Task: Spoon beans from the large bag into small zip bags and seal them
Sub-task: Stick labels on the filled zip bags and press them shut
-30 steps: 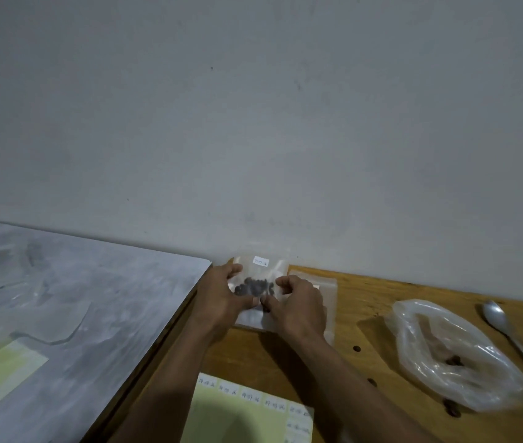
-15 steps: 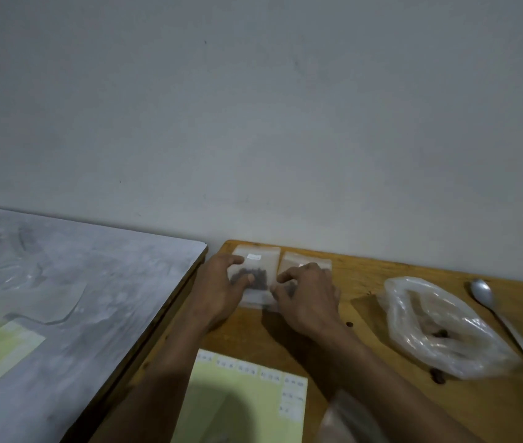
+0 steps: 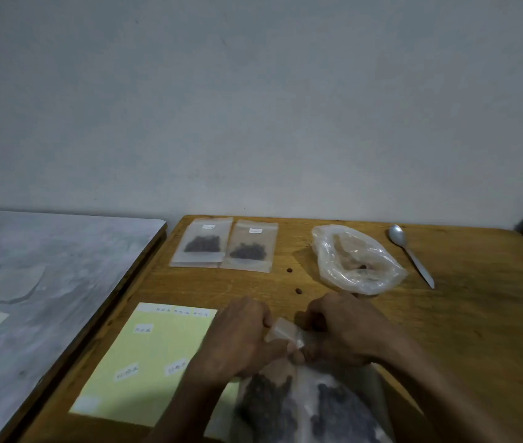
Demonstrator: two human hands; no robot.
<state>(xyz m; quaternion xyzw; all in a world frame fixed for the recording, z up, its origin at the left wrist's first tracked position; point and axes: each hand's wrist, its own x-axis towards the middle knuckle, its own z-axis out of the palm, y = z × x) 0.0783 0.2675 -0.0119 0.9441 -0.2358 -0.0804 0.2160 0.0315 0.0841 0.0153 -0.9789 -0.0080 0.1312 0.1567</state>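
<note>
At the near edge of the wooden surface [image 3: 445,330], both hands close together over the neck of the large bag [image 3: 301,407]. Left hand [image 3: 241,337] curled, fingers bent inward, thumb and fingertips pinching the clear plastic at the bag's mouth. Right hand [image 3: 346,330] likewise curled, knuckles up, gripping the same gathered plastic from the other side, fingertips nearly touching those of the left. Below the hands, dark beans [image 3: 273,401] bulging through the cloudy plastic at the bottom of the view. Under the left forearm, a pale yellow sheet [image 3: 145,356] bearing small white labels. Far back by the wall, two small zip bags lying flat side by side, edges touching: the left one [image 3: 202,243] and the right one [image 3: 252,246], each with a dark heap of beans and a white label near the top. Right of those, a crumpled clear bag [image 3: 356,260], nearly empty, and just beyond it a metal spoon [image 3: 410,254] lying bowl away from the viewer. Two stray beans [image 3: 298,290] loose on the wood between the small bags and the hands.
</note>
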